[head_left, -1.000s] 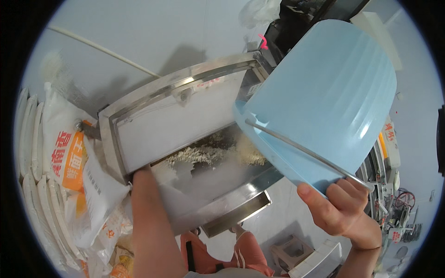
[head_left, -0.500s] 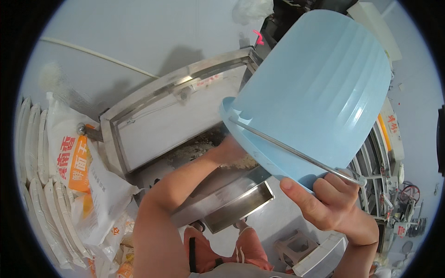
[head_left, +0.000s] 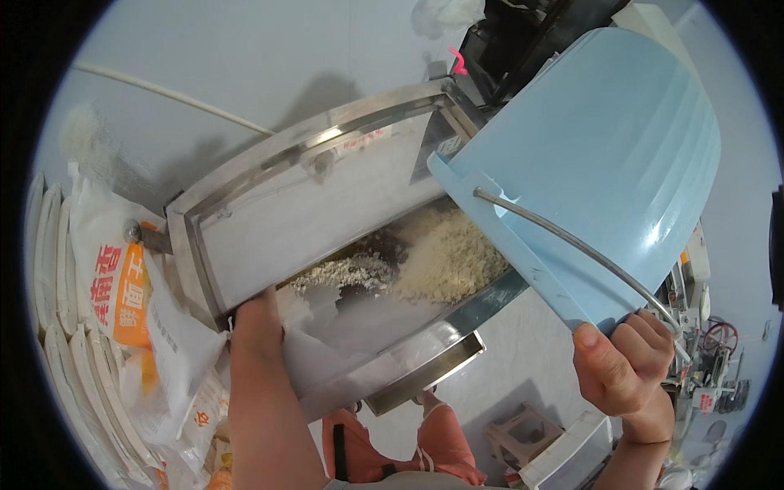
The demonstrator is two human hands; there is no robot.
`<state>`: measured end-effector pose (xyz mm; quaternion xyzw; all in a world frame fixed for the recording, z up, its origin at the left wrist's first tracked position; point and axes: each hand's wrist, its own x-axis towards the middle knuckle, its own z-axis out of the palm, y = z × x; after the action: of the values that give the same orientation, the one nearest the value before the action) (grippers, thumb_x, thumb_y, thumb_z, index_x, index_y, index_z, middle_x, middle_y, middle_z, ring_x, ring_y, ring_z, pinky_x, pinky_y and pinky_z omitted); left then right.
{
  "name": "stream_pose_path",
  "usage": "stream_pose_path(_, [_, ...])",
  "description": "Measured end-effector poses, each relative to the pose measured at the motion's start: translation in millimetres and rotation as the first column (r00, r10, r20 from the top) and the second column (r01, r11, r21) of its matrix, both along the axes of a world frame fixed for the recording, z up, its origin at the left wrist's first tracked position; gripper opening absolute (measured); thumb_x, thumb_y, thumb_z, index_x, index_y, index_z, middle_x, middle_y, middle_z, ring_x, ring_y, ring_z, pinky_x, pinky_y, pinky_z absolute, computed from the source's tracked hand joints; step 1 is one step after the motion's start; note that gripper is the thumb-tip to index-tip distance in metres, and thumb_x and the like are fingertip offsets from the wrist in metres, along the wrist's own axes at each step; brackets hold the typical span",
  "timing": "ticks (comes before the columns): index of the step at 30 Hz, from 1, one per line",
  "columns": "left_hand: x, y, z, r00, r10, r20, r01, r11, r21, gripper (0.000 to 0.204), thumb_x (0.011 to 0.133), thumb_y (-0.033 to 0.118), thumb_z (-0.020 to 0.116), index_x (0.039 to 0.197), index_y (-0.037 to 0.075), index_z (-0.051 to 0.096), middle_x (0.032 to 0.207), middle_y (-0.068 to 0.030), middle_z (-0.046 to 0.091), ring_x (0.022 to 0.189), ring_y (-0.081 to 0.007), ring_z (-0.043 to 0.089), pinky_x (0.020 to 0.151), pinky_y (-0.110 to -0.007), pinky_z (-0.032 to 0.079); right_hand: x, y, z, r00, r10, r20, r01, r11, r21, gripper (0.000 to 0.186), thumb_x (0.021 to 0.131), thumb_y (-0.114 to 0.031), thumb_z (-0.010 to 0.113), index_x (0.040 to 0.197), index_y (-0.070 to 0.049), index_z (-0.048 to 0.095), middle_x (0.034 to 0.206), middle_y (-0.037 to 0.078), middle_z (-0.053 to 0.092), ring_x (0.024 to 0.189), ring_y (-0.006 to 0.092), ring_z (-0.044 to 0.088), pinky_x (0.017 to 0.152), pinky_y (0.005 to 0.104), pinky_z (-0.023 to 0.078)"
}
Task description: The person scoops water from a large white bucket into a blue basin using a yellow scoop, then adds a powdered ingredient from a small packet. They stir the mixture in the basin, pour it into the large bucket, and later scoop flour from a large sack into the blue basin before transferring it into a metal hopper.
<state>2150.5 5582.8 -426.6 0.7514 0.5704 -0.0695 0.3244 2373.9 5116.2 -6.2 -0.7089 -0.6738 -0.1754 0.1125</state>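
Observation:
A light-blue plastic bucket (head_left: 604, 171) is tipped on its side, its mouth facing down and left over a steel trough (head_left: 408, 343). My right hand (head_left: 625, 363) is closed on its rim, thumb outside, close to the end of the wire handle (head_left: 563, 233). Below the mouth, a heap of pale floury crumbs (head_left: 453, 257) lies in the trough, with a smaller patch of crumbs (head_left: 347, 273) to its left. My left hand (head_left: 260, 314) is at the trough's left end; its fingers are hidden.
A steel-framed lid (head_left: 310, 204) stands raised behind the trough. Printed white sacks (head_left: 122, 278) are stacked at the left. A steel drawer-like tray (head_left: 429, 376) juts out below, and a plastic stool (head_left: 523, 433) stands at lower right. Machinery (head_left: 719, 384) is at far right.
The bucket has moved right and slightly down with my right hand, uncovering the crumb heap. My left hand has drawn back from under the bucket's rim to the trough's left end.

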Motion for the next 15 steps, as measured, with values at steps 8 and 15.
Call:
stream_pose_path(8, [174, -141, 68, 0.58, -0.388, 0.716, 0.7, 0.687, -0.194, 0.055, 0.117, 0.038, 0.041, 0.162, 0.006, 0.044, 0.166, -0.0202, 0.046, 0.153, -0.0369, 0.043, 0.128, -0.044, 0.033, 6, -3, 5, 1.0, 0.027, 0.0, -0.027, 0.999, -0.038, 0.079, 0.08, 0.009, 0.076, 0.151, -0.022, 0.062, 0.069, -0.003, 0.031, 0.054, 0.0162, 0.039, 0.051, 0.0314, 0.035])
stream_pose_path(15, [163, -147, 114, 0.716, -0.156, 0.681, 0.624, 0.579, -0.524, 0.053, 0.119, 0.033, 0.035, 0.158, -0.002, 0.048, 0.162, -0.0218, 0.05, 0.15, -0.0327, 0.047, 0.128, -0.04, 0.031, 8, -1, 1, 0.996, 0.033, 0.08, -0.035, 0.999, 0.018, 0.08, 0.068, -0.007, 0.08, 0.145, -0.027, 0.072, 0.068, -0.006, 0.023, 0.05, 0.0064, 0.037, 0.048, 0.026, 0.034])
